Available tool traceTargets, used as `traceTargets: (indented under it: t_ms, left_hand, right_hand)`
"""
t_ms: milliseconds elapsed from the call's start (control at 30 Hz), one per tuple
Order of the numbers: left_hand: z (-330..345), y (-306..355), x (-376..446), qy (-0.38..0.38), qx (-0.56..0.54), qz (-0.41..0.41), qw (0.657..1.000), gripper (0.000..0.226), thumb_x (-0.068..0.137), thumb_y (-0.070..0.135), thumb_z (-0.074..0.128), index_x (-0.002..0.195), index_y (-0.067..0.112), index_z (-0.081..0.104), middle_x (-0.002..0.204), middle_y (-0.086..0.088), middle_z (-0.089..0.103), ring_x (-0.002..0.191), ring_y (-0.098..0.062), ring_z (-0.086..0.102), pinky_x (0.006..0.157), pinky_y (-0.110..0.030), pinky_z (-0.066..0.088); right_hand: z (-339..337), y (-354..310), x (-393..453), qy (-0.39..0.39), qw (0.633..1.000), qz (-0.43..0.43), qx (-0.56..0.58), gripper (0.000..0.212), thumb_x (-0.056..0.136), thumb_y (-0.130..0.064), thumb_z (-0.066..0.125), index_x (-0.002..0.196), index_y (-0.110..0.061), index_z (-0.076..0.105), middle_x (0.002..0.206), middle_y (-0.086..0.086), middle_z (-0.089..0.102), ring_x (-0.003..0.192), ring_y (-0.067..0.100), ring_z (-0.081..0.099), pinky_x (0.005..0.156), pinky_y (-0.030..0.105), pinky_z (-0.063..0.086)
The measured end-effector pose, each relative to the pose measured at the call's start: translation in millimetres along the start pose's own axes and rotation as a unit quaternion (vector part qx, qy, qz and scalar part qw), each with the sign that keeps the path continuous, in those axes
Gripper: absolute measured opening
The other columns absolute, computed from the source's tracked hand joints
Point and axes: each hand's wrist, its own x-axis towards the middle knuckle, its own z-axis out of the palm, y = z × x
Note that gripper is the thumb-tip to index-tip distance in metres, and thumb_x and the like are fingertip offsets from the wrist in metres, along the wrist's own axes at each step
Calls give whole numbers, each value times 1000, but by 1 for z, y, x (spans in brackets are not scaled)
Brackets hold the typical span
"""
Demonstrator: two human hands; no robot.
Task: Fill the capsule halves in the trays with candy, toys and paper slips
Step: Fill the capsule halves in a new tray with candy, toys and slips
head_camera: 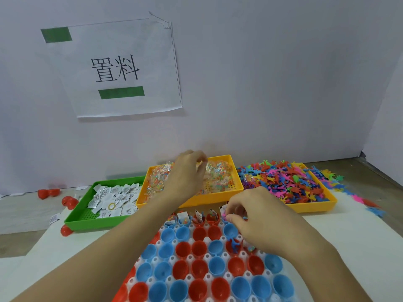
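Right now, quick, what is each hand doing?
Left hand: fingers pinch a candy packet over the candy tray.
Right hand: fingers curled round small toys above the capsule halves.

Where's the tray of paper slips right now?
The green tray of paper slips sits far left, beside the candy tray.

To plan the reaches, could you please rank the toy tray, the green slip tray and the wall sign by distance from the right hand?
1. Toy tray, just beyond the right hand.
2. Green slip tray, far left.
3. Wall sign, high on the wall.
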Motion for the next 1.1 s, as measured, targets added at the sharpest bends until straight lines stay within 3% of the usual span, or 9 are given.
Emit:
traceTargets:
  t_ms: [67, 167, 267, 500, 600, 733, 800, 967, 1100]
  left_hand:
    - [-6, 6, -3, 53, -75, -59, 994, 14, 100, 11, 50, 96, 16, 62, 80, 5, 61, 74, -10, 58, 61, -13, 44]
    - [-20, 14, -12, 84, -166, -124, 975, 15, 100, 12, 47, 99, 16, 61, 77, 1, 65, 63, -13, 64, 49, -14, 45]
    - [-36, 23, -29, 75, -230, -139, 960, 16, 100, 9, 48, 102, 13, 63, 74, -2, 67, 59, -14, 67, 57, -28, 56]
    - [-59, 39, -80, -43, -354, -145, 923, 19, 90, -1, 65, 101, 14, 68, 72, -11, 71, 63, -15, 70, 64, -23, 58]
    - [-64, 41, -92, -53, -398, -166, 900, 22, 85, -2, 69, 102, 11, 61, 76, -11, 75, 67, -21, 73, 65, -24, 59]
    - [-68, 45, -99, -65, -407, -161, 897, 12, 83, 0, 72, 91, 3, 64, 73, -10, 75, 65, -19, 73, 61, -21, 56]
    - [-71, 46, -99, -76, -404, -155, 898, 10, 82, 1, 73, 89, 4, 66, 70, -10, 75, 62, -17, 73, 59, -19, 54]
    - [-76, 51, -98, -68, -406, -164, 896, 9, 82, 1, 73, 86, 8, 69, 69, -9, 75, 60, -17, 72, 58, -19, 55]
    - [-77, 54, -99, -60, -392, -179, 900, 8, 85, 3, 73, 89, 8, 69, 71, -7, 75, 62, -18, 73, 60, -23, 58]
  right_hand:
    - [0, -1, 0, 11, 1000, 1, -2, 14, 97, -37, 59, 98, -30, 71, 90, -16, 66, 82, 4, 62, 78, 31, 58]
    - [0, -1, 0, 36, 999, 3, -1, 14, 98, -35, 58, 100, -31, 71, 90, -16, 66, 81, 4, 61, 77, 29, 58]
    - [0, -2, 1, 58, 998, 3, 8, 14, 97, -35, 58, 100, -32, 71, 88, -18, 66, 80, 3, 62, 77, 29, 58]
    - [1, -6, 4, 73, 992, 3, 106, 11, 93, -34, 63, 101, -36, 71, 77, -18, 66, 86, -13, 57, 69, 16, 54]
    - [0, -11, 3, 72, 985, 0, 157, 15, 93, -33, 64, 106, -39, 70, 82, -18, 66, 85, -13, 60, 67, 8, 51]
    - [-4, -20, 1, 59, 967, -17, 246, 16, 92, -28, 67, 105, -37, 71, 90, -16, 72, 85, -3, 68, 79, 19, 57]
    - [-6, -23, 1, 56, 960, -27, 271, 12, 92, -26, 68, 98, -34, 73, 90, -20, 73, 86, -3, 69, 80, 18, 57]
    - [-5, -28, 1, 71, 946, -17, 316, 10, 90, -18, 71, 87, -26, 75, 82, -13, 76, 79, 2, 72, 77, 21, 58]
    - [-4, -29, 3, 86, 931, 3, 356, 11, 88, -12, 73, 83, -21, 77, 76, -8, 76, 72, 5, 73, 68, 14, 55]
